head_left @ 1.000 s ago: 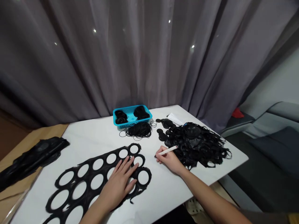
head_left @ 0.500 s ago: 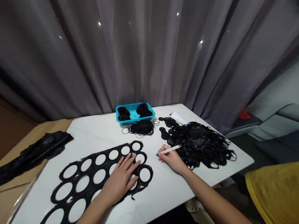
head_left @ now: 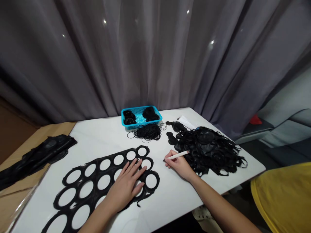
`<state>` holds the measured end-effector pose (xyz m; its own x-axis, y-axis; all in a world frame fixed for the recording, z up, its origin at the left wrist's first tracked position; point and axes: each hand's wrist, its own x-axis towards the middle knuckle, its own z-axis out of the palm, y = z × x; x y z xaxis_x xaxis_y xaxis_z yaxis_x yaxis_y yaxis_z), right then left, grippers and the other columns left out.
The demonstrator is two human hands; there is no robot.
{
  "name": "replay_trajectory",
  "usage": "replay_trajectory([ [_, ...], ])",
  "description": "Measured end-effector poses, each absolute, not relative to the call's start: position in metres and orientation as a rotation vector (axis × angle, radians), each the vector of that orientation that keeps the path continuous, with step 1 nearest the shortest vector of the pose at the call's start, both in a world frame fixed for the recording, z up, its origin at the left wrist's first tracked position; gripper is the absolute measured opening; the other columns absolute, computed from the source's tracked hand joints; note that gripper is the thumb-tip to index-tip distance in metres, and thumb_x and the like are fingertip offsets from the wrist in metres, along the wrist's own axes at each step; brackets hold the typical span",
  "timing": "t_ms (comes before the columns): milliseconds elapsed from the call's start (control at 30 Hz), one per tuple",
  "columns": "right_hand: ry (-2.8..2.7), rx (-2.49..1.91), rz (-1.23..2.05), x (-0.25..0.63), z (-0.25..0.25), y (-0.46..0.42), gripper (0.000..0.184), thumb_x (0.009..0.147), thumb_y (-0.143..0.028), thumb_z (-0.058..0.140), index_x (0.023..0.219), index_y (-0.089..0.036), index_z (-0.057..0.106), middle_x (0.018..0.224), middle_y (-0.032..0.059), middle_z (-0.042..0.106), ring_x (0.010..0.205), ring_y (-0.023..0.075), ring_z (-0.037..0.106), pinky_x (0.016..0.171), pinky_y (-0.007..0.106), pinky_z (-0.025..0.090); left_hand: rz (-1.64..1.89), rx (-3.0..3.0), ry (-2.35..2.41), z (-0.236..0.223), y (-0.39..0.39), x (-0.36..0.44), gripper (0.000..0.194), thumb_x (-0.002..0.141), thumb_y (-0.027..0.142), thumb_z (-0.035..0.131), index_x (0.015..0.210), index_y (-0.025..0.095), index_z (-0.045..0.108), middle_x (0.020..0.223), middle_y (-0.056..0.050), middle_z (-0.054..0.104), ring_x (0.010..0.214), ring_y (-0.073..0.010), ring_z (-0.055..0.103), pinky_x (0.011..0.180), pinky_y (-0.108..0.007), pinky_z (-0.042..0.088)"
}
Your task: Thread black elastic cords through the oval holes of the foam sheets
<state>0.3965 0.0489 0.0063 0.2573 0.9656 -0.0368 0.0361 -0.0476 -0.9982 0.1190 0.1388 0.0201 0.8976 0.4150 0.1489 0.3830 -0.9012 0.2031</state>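
Note:
My left hand [head_left: 126, 184] lies flat with fingers spread on a black rubbery sheet [head_left: 95, 181] full of round holes. The sheet rests on the white table, its right end ragged with a small loose strip. To the right of the sheet, my right hand [head_left: 178, 165] pinches a slim white pen-like tool [head_left: 178, 155] with a dark pointed tip. That tip is at or just above the bare tabletop; I cannot tell whether it touches. Beside the right hand is a heap of black rubbery scraps [head_left: 206, 149], with several black discs [head_left: 172, 139] at its left edge.
A turquoise basket [head_left: 141, 125] at the back holds black bundles. In front of it lies a tangle of thin black rings [head_left: 147, 132]. Folded black sheeting [head_left: 48, 150] rests over cardboard at left. A white paper [head_left: 187, 122] lies behind the scraps; yellow fabric [head_left: 284, 194] is at right.
The view has shifted very slightly. Both hands, the holed sheet and the tool stay in the same places on the table.

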Motion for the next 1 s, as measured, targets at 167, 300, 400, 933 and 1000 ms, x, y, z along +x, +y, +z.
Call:
replay_trajectory([
  [167,-1.033,-1.382,1.016,0.397,0.004,0.049,0.029,0.083,-0.046,0.071,0.079,-0.021,0.058,0.074,0.0010,0.062,0.070,0.0171,0.061,0.062,0.029,0.048,0.280,2.883,0.616,0.020,0.138,0.119,0.060,0.099,0.035,0.053,0.154,0.035,0.030,0.162,-0.002,0.028,0.147,-0.0297,0.030,0.117,-0.055,0.030],
  [300,-1.033,-1.378,1.026,0.397,0.005,0.050,0.028,0.084,-0.044,0.071,0.080,-0.020,0.058,0.072,0.0004,0.061,0.069,0.0163,0.060,0.062,0.028,0.048,0.280,2.893,0.616,0.019,0.139,0.119,0.059,0.099,0.035,0.053,0.154,0.035,0.031,0.162,-0.002,0.028,0.147,-0.0297,0.029,0.117,-0.055,0.030],
  [400,-1.024,-1.376,1.028,0.397,0.007,0.050,0.028,0.083,-0.045,0.071,0.079,-0.020,0.058,0.072,0.0001,0.061,0.069,0.0159,0.060,0.062,0.028,0.048,0.293,2.898,0.613,0.018,0.140,0.119,0.060,0.099,0.035,0.053,0.154,0.034,0.030,0.162,-0.002,0.028,0.147,-0.0297,0.029,0.117,-0.055,0.030],
  [933,-1.413,-1.364,1.054,0.373,0.036,0.109,0.017,0.083,-0.033,0.067,0.077,-0.018,0.062,0.091,0.0041,0.069,0.077,0.0153,0.058,0.071,0.029,0.045,0.363,2.899,0.647,0.028,0.130,0.127,0.059,0.095,0.031,0.060,0.149,0.024,0.038,0.158,-0.014,0.036,0.144,-0.0300,0.036,0.115,-0.056,0.034],
  [1000,-1.460,-1.349,1.039,0.370,0.034,0.123,0.016,0.082,-0.032,0.067,0.076,-0.018,0.061,0.092,0.0038,0.069,0.075,0.0147,0.057,0.069,0.028,0.045,0.407,2.893,0.678,0.028,0.132,0.130,0.055,0.094,0.029,0.061,0.145,0.021,0.043,0.155,-0.016,0.040,0.141,-0.0308,0.040,0.114,-0.055,0.036],
])
